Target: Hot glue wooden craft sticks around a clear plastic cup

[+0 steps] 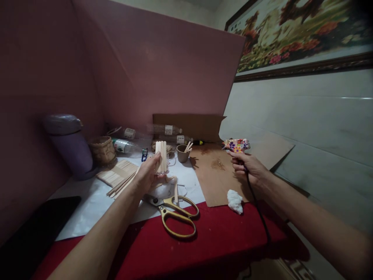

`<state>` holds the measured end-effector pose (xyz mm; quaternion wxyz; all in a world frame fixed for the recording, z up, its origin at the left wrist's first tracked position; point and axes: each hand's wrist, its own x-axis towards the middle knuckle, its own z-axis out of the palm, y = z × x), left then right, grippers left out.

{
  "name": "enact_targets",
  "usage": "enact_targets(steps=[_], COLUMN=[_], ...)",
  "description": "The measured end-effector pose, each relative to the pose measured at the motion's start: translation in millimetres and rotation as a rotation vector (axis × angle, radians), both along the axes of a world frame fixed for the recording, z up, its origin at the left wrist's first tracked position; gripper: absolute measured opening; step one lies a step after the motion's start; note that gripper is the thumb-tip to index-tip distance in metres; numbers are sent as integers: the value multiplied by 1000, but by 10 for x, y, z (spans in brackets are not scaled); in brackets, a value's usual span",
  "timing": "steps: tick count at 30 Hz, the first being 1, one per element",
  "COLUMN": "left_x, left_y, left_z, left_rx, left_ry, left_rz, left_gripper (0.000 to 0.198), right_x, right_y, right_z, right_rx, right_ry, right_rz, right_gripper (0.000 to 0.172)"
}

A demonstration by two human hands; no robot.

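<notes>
The left hand is gripping a row of flat, pale wooden sticks, its fingers closed around their lower part, and is holding them roughly upright over the white sheet on the red-cloth-covered table. The right hand, its fingers curled closed, is holding a flower-patterned device with a black cord above the brown cardboard panel, well apart from the sticks. From where I am standing, gold-handled metal scissors are lying just below the left hand, and a crumpled white tissue is resting at the cardboard's near edge.
</notes>
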<state>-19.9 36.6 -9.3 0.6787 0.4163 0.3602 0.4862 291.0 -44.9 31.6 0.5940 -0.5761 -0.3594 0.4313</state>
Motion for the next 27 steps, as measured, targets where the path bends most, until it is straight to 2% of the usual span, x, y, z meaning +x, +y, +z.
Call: enact_targets(steps=[5, 12, 20, 27], left_x=[68, 137, 142, 142], left_y=[-106, -181, -205, -253], left_z=[77, 50, 58, 101], left_rx=[-110, -28, 0, -15], left_ry=[-4, -35, -97, -162], left_rz=[1, -116, -126, -124], left_gripper=[41, 43, 37, 35], right_x=[-242, -718, -996, -1121], right_y=[-238, -510, -523, -516], right_z=[134, 167, 183, 208], right_rx=[-38, -116, -127, -153], right_ry=[107, -6, -348, -383], right_rz=[233, 488, 614, 675], right_gripper=[26, 32, 49, 55])
